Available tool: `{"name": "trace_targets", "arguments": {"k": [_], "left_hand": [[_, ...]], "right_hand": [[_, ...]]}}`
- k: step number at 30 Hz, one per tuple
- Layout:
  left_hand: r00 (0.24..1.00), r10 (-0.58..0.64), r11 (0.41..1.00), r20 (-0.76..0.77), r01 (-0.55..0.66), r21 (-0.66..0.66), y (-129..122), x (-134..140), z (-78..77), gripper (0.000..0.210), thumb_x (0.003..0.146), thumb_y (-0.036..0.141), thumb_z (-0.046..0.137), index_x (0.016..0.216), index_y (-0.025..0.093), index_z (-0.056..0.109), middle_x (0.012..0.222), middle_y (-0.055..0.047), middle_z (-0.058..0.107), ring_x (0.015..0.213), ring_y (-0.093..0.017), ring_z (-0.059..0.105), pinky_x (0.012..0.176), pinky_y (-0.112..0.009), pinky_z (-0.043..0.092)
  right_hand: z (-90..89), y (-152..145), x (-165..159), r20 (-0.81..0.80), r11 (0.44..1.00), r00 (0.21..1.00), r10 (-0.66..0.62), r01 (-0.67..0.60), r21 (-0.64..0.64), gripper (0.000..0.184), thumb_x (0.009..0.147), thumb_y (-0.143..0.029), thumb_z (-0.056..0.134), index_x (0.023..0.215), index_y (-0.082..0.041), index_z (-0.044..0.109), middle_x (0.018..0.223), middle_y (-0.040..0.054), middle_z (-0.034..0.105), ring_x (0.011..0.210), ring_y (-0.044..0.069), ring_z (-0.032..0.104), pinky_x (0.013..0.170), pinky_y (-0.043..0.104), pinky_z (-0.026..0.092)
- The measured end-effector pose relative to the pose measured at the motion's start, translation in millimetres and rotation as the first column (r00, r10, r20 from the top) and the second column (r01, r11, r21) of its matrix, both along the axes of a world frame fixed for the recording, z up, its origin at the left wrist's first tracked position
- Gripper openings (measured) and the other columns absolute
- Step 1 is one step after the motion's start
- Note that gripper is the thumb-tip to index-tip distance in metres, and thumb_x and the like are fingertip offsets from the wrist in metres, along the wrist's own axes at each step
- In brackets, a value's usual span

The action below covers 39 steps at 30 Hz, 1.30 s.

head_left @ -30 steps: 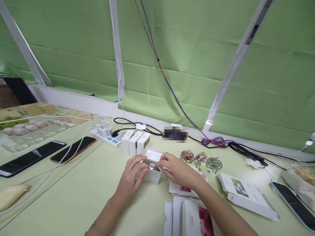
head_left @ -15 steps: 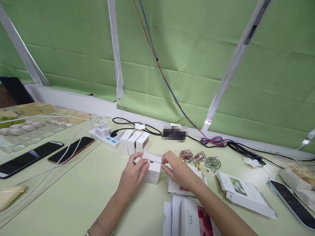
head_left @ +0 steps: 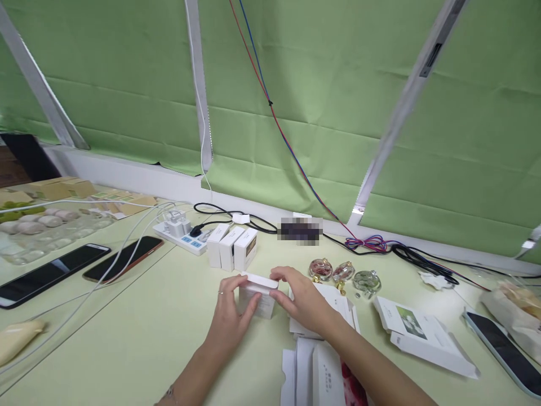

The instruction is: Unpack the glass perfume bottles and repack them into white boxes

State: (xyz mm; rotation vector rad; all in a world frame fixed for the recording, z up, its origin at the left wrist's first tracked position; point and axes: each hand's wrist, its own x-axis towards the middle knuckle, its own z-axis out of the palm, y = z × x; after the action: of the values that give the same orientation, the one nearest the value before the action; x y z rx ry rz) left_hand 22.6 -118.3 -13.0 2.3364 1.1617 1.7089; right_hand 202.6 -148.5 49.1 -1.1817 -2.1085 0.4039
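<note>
A small white box [head_left: 262,304] stands upright on the table between my two hands, its top lid lying closed or nearly so. On its left side, my left hand [head_left: 231,309] grips it with fingers at the top edge and thumb on the near face. My right hand [head_left: 298,296] holds the right side, fingers over the top corner and thumb against the front. Just behind stand three similar white boxes [head_left: 245,250] in a row. Flattened white cartons [head_left: 329,369] with red pictures lie beneath and beside my right forearm.
Several small glass bottles [head_left: 367,282] with gold parts sit right of centre. Nearby lie a flattened carton [head_left: 422,332] and a phone [head_left: 507,352]. At left are two more phones [head_left: 51,273], white cables, a power strip [head_left: 181,237] and a clear egg tray [head_left: 63,234].
The box's top flap, raised and tucked at by my fingers before, has come down over the opening. My left thumb and fingers have spread to the box's side.
</note>
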Motion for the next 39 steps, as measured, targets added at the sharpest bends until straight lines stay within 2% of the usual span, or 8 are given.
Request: {"name": "trace_targets", "arguments": {"k": [2,4,10,14,20,25,31,39], "left_hand": [[0.994,0.013,1.0,0.105,-0.014,0.008,0,-1,-2.7,0.039,0.08,0.026,0.059,0.113,0.02,0.039,0.1,-0.009,0.046,0.094,-0.021,0.053,0.075,-0.038,0.051],[0.988,0.009,1.0,0.151,-0.005,-0.026,-1,-3,-2.9,0.038,0.08,0.026,0.059,0.113,0.02,0.04,0.103,-0.009,0.045,0.096,-0.021,0.052,0.076,-0.036,0.051],[0.991,0.018,0.979,0.131,0.009,-0.202,-5,-8,6.1,0.019,0.086,0.027,0.049,0.104,0.02,0.05,0.094,-0.006,0.056,0.078,-0.016,0.058,0.06,-0.026,0.05],[0.996,0.04,0.991,0.086,-0.029,-0.129,-2,-8,9.2,0.015,0.087,0.026,0.05,0.101,0.021,0.053,0.091,-0.004,0.059,0.073,-0.015,0.059,0.065,-0.028,0.05],[1.0,-0.01,1.0,0.003,0.01,0.017,2,-9,13.2,0.013,0.086,0.017,0.048,0.084,0.021,0.06,0.087,-0.003,0.062,0.082,-0.016,0.062,0.071,-0.027,0.051],[0.999,-0.038,0.998,-0.003,0.038,0.054,2,-11,11.4,0.015,0.085,0.014,0.049,0.085,0.021,0.061,0.086,-0.002,0.063,0.078,-0.014,0.062,0.069,-0.025,0.051],[0.998,-0.018,0.996,-0.063,0.023,0.085,3,-14,6.2,0.017,0.084,0.013,0.05,0.086,0.023,0.064,0.085,-0.004,0.065,0.082,-0.018,0.058,0.072,-0.032,0.051],[0.998,-0.059,0.994,0.008,0.058,0.096,4,-15,9.8,0.024,0.087,0.008,0.041,0.088,0.022,0.061,0.084,-0.003,0.064,0.079,-0.014,0.061,0.067,-0.027,0.052]], "right_hand": [[2.7,0,-4,0.034,1.0,0.999,0.027,-0.027,0.007,0.012,0.088,-0.017,0.047,0.097,-0.02,0.053,0.096,0.0045,0.059,0.094,0.016,0.053,0.083,0.031,0.045],[4.4,1,-6,0.057,1.0,0.998,0.022,-0.023,0.015,0.011,0.088,-0.015,0.046,0.092,-0.02,0.055,0.093,0.0042,0.06,0.092,0.016,0.053,0.081,0.03,0.045],[5.2,3,-6,0.115,1.0,0.993,0.003,-0.003,-0.003,0.017,0.089,-0.017,0.043,0.099,-0.02,0.057,0.102,0.005,0.058,0.096,0.016,0.054,0.085,0.03,0.044],[7.1,3,-7,0.154,0.999,0.987,0.041,-0.037,-0.03,0.019,0.091,-0.021,0.042,0.105,-0.02,0.055,0.105,0.0049,0.059,0.096,0.016,0.056,0.084,0.029,0.045],[8.7,4,-8,0.216,0.999,0.976,0.038,-0.035,-0.02,0.019,0.089,-0.016,0.042,0.103,-0.019,0.055,0.103,0.0058,0.059,0.095,0.016,0.056,0.083,0.03,0.046],[9.1,4,-8,0.214,0.999,0.976,0.044,-0.038,-0.034,0.017,0.088,-0.016,0.044,0.1,-0.02,0.055,0.103,0.0054,0.057,0.094,0.016,0.056,0.082,0.029,0.046],[9.5,2,-7,0.217,0.998,0.974,0.059,-0.055,-0.024,0.015,0.089,-0.016,0.044,0.097,-0.021,0.056,0.104,0.0053,0.056,0.095,0.015,0.055,0.082,0.028,0.045],[9.6,3,-9,0.27,0.999,0.962,0.042,-0.048,0.014,0.014,0.088,-0.014,0.043,0.093,-0.02,0.054,0.1,0.0057,0.055,0.092,0.015,0.054,0.079,0.027,0.046]]}}
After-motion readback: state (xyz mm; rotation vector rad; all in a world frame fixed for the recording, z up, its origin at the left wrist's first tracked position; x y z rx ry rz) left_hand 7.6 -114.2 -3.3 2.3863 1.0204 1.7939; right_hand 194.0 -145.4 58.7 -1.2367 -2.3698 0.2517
